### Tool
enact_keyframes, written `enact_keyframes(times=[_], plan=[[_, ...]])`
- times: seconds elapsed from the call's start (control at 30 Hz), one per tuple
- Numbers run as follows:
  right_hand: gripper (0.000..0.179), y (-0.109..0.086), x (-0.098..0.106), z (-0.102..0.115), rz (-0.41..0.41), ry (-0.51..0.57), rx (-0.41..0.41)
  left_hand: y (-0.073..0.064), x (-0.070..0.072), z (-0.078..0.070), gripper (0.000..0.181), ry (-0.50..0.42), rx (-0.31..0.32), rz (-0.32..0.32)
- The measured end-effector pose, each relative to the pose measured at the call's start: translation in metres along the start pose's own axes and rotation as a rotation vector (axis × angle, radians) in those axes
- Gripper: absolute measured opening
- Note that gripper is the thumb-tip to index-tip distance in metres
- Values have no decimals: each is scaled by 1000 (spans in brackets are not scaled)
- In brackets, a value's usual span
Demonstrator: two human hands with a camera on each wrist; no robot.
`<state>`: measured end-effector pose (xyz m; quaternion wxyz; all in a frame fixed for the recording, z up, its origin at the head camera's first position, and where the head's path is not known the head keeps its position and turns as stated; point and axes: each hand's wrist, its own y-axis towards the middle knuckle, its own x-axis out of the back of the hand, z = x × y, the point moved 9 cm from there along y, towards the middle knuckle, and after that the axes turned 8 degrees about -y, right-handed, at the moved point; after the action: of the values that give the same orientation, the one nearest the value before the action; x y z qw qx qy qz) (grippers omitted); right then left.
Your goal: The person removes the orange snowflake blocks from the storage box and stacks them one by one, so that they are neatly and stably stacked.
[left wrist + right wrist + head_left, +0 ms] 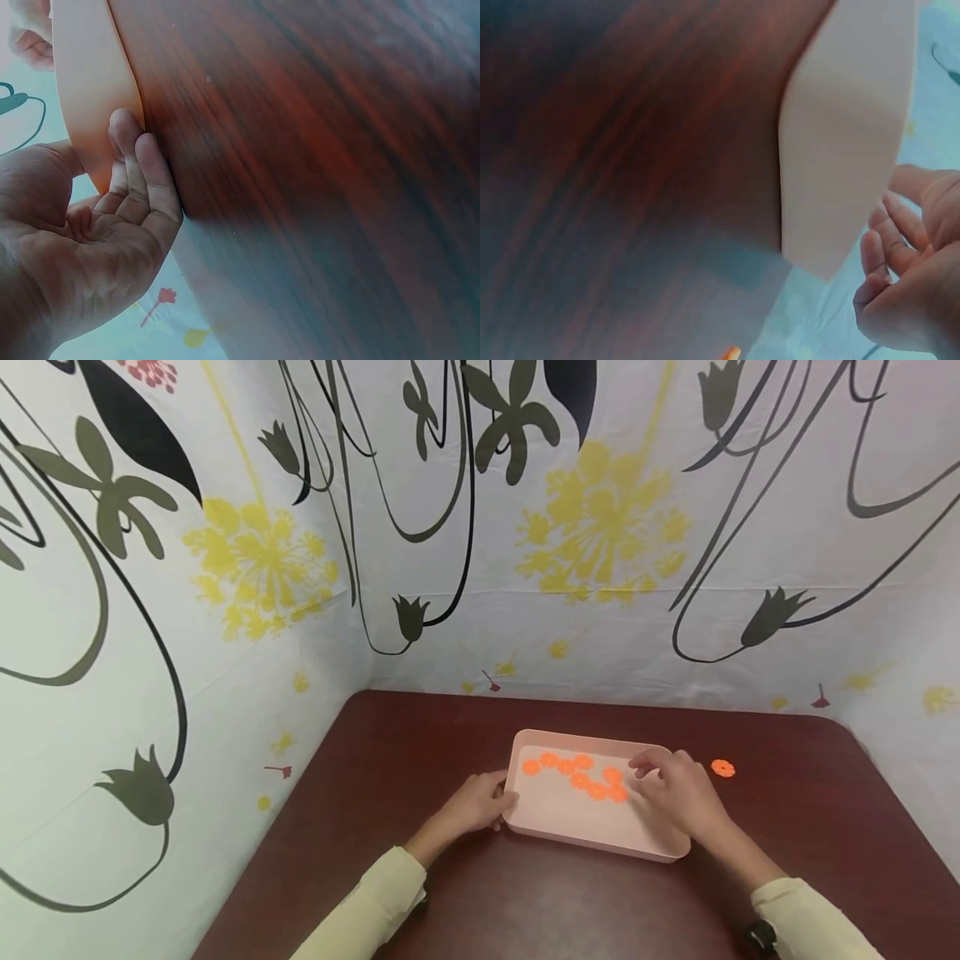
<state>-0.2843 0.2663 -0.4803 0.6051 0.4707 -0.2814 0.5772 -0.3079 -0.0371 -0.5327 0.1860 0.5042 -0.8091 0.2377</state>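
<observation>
A pale pink rectangular tray [570, 823] lies on the table. Inside it, several flat orange flower-shaped pieces [580, 781] form a winding line toward the far left and middle. My left hand [474, 802] grips the tray's left end, thumb over the rim and fingers against the outer wall [97, 82]. Over the tray's right part hovers my right hand [678, 789], fingers loosely bent, with no piece visible between them. The right wrist view shows this hand [911, 262] beyond the tray wall [840, 142], which hides some fingertips.
One more orange flower-shaped piece [723, 768] lies on the dark reddish-brown table [420, 735], to the right of the tray. White cloth [450, 652] printed with flowers hangs behind the table and along its left and right sides.
</observation>
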Motion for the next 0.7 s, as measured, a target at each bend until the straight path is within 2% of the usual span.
enact_keyframes(times=[0.1, 0.23, 0.4, 0.7], plan=[[24, -2, -8, 8, -5, -27, 11, -1, 1, 2, 59, 5, -6, -3], [29, -4, -17, 10, 6, -88, -5, 0, 1, 3, 59, 9, -4, -8], [35, -6, -24, 9, 23, -142, -38, 2, 0, 2, 59, 7, -7, -7], [30, -5, -28, 16, 8, -222, -15, 2, 1, 3, 57, 2, -16, -6]])
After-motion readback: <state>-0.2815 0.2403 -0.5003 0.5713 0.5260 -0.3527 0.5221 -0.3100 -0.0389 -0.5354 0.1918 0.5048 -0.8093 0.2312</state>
